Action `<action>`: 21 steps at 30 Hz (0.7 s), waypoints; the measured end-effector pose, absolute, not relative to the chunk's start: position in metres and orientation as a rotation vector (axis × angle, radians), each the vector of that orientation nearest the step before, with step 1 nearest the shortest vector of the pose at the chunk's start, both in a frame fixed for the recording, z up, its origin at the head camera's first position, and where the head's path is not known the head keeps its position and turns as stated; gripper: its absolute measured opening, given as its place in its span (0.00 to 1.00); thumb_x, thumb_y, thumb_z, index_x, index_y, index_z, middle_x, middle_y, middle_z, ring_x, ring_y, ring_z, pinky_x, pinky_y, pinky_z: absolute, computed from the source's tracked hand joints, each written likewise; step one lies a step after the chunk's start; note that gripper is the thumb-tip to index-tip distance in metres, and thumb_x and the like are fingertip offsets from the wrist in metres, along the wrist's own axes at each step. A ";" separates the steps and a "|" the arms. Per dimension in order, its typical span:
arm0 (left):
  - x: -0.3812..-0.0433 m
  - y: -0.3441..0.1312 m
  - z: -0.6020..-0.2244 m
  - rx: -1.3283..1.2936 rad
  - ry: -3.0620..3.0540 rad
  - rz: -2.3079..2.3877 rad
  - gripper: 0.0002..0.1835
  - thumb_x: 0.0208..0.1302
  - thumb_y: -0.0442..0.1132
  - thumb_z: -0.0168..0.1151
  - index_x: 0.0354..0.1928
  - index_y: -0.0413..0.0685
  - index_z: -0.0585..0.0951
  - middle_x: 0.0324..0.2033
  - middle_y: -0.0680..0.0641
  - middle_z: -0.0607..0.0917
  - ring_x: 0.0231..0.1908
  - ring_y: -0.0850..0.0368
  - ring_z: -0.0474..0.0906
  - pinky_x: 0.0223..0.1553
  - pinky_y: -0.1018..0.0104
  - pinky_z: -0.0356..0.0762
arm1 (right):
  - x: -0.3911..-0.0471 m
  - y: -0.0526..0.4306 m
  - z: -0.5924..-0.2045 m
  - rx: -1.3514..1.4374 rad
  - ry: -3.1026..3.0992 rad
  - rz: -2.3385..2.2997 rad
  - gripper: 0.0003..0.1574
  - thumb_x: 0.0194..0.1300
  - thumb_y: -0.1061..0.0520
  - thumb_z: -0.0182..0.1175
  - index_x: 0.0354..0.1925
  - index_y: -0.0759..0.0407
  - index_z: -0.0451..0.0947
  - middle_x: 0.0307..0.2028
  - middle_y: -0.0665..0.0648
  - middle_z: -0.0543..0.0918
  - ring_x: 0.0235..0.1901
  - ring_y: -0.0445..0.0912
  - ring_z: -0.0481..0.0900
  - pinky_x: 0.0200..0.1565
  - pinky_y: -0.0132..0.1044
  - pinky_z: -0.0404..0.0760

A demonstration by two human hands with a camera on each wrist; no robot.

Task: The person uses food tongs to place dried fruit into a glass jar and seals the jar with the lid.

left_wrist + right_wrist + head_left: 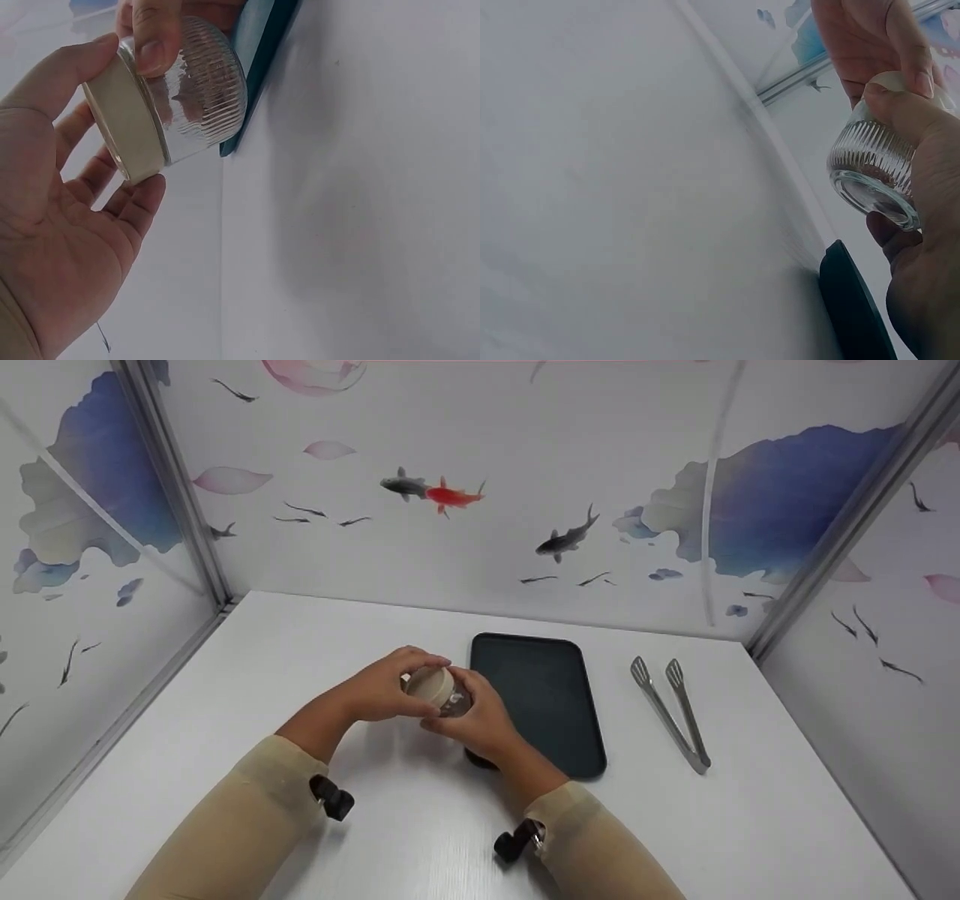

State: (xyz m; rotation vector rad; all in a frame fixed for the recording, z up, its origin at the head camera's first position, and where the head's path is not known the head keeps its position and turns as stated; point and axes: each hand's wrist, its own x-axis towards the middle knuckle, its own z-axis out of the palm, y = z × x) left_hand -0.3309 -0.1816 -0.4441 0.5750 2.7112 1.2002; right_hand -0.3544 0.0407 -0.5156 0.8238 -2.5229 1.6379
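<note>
Between both hands, raised above the table, is a ribbed clear glass jar (202, 90) with a cream lid (124, 116). It is tilted, lid toward my left hand (382, 686) and base toward the right. My left hand grips the lid round its edge, thumb on one side and fingers on the other. The right hand (480, 716) holds the glass body, its thumb near the lid's rim. In the right wrist view the jar's thick round base (870, 199) shows, with the right fingers curled under it. Something brownish shows through the glass.
A dark rectangular tray (540, 705) lies on the white table (420, 840), partly behind the right hand. Metal tongs (679, 716) lie spread to its right. Printed panels with fish and petals (450, 547) enclose the table's back and sides.
</note>
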 end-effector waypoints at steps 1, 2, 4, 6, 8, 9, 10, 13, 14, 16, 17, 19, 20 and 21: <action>-0.331 -0.181 -0.444 0.571 2.714 1.200 0.42 0.60 0.50 0.81 0.76 0.74 0.74 0.74 0.54 0.72 0.67 0.49 0.74 0.65 0.47 0.81 | -0.354 0.041 -0.515 0.825 -2.516 1.644 0.55 0.54 0.37 0.84 0.74 0.44 0.72 0.66 0.50 0.79 0.62 0.46 0.79 0.66 0.49 0.82; -0.330 -0.180 -0.445 0.563 2.720 1.196 0.42 0.61 0.50 0.80 0.77 0.74 0.73 0.75 0.53 0.71 0.68 0.49 0.73 0.65 0.47 0.81 | -0.354 0.041 -0.515 0.819 -2.512 1.652 0.55 0.54 0.37 0.83 0.74 0.44 0.73 0.66 0.50 0.79 0.62 0.46 0.78 0.66 0.49 0.82; -0.330 -0.178 -0.445 0.522 2.728 1.199 0.44 0.62 0.53 0.78 0.79 0.74 0.69 0.77 0.52 0.69 0.71 0.48 0.72 0.66 0.45 0.81 | -0.354 0.040 -0.515 0.799 -2.504 1.665 0.53 0.54 0.37 0.83 0.73 0.44 0.73 0.65 0.50 0.79 0.63 0.45 0.78 0.67 0.48 0.82; -0.328 -0.174 -0.445 0.457 2.743 1.197 0.46 0.63 0.58 0.76 0.81 0.72 0.65 0.78 0.50 0.67 0.73 0.46 0.71 0.66 0.44 0.82 | -0.353 0.039 -0.514 0.774 -2.495 1.676 0.52 0.54 0.39 0.84 0.72 0.43 0.74 0.65 0.49 0.78 0.64 0.45 0.77 0.68 0.49 0.82; -0.327 -0.169 -0.445 0.392 2.767 1.191 0.49 0.63 0.64 0.73 0.83 0.68 0.63 0.79 0.47 0.67 0.73 0.45 0.72 0.65 0.43 0.82 | -0.353 0.038 -0.513 0.757 -2.485 1.684 0.51 0.54 0.41 0.84 0.71 0.42 0.74 0.65 0.48 0.77 0.65 0.44 0.77 0.69 0.49 0.80; -0.327 -0.167 -0.445 0.363 2.778 1.195 0.49 0.63 0.66 0.72 0.83 0.65 0.63 0.78 0.46 0.68 0.72 0.44 0.72 0.64 0.42 0.83 | -0.353 0.038 -0.513 0.753 -2.478 1.686 0.50 0.54 0.43 0.85 0.71 0.43 0.74 0.64 0.48 0.77 0.65 0.45 0.76 0.70 0.49 0.80; -0.327 -0.165 -0.446 0.340 2.793 1.194 0.50 0.63 0.68 0.72 0.82 0.62 0.64 0.77 0.45 0.69 0.71 0.44 0.74 0.64 0.42 0.83 | -0.353 0.037 -0.513 0.750 -2.471 1.690 0.50 0.54 0.44 0.85 0.70 0.43 0.74 0.64 0.48 0.76 0.65 0.45 0.76 0.70 0.49 0.79; -0.327 -0.161 -0.446 0.308 2.821 1.202 0.47 0.62 0.68 0.73 0.78 0.58 0.69 0.73 0.46 0.73 0.68 0.45 0.76 0.62 0.44 0.84 | -0.352 0.037 -0.513 0.744 -2.466 1.683 0.50 0.53 0.44 0.85 0.70 0.42 0.74 0.65 0.48 0.76 0.66 0.45 0.75 0.69 0.49 0.79; -0.327 -0.160 -0.446 0.304 2.824 1.211 0.46 0.62 0.67 0.74 0.77 0.58 0.71 0.72 0.47 0.74 0.67 0.46 0.76 0.62 0.45 0.84 | -0.352 0.038 -0.513 0.741 -2.469 1.676 0.50 0.53 0.44 0.85 0.70 0.42 0.74 0.65 0.48 0.76 0.66 0.45 0.75 0.69 0.49 0.79; -0.326 -0.161 -0.446 0.312 2.826 1.218 0.44 0.61 0.65 0.76 0.75 0.59 0.72 0.71 0.48 0.75 0.67 0.46 0.76 0.62 0.45 0.84 | -0.352 0.038 -0.514 0.738 -2.478 1.660 0.50 0.53 0.44 0.85 0.70 0.42 0.74 0.65 0.48 0.76 0.66 0.45 0.76 0.70 0.50 0.79; -0.326 -0.162 -0.446 0.317 2.825 1.219 0.44 0.61 0.64 0.76 0.75 0.59 0.73 0.71 0.48 0.75 0.67 0.46 0.76 0.62 0.45 0.84 | -0.352 0.038 -0.514 0.736 -2.485 1.648 0.50 0.53 0.44 0.85 0.70 0.42 0.74 0.66 0.48 0.76 0.66 0.45 0.76 0.70 0.50 0.79; -0.326 -0.163 -0.446 0.325 2.823 1.223 0.44 0.60 0.64 0.77 0.75 0.60 0.73 0.70 0.49 0.75 0.68 0.46 0.76 0.61 0.46 0.84 | -0.353 0.038 -0.515 0.737 -2.496 1.633 0.50 0.53 0.45 0.85 0.71 0.43 0.74 0.66 0.49 0.77 0.66 0.46 0.76 0.71 0.51 0.78; -0.326 -0.164 -0.446 0.328 2.823 1.219 0.44 0.60 0.64 0.77 0.76 0.61 0.73 0.70 0.49 0.76 0.68 0.46 0.76 0.61 0.46 0.84 | -0.353 0.038 -0.515 0.738 -2.504 1.626 0.51 0.53 0.44 0.85 0.71 0.43 0.74 0.66 0.49 0.77 0.67 0.46 0.76 0.71 0.51 0.78; -0.326 -0.165 -0.447 0.334 2.825 1.212 0.45 0.59 0.65 0.78 0.76 0.61 0.73 0.71 0.49 0.76 0.68 0.46 0.76 0.61 0.46 0.85 | -0.353 0.039 -0.515 0.736 -2.511 1.623 0.51 0.53 0.43 0.85 0.71 0.43 0.74 0.66 0.49 0.77 0.66 0.46 0.76 0.71 0.51 0.79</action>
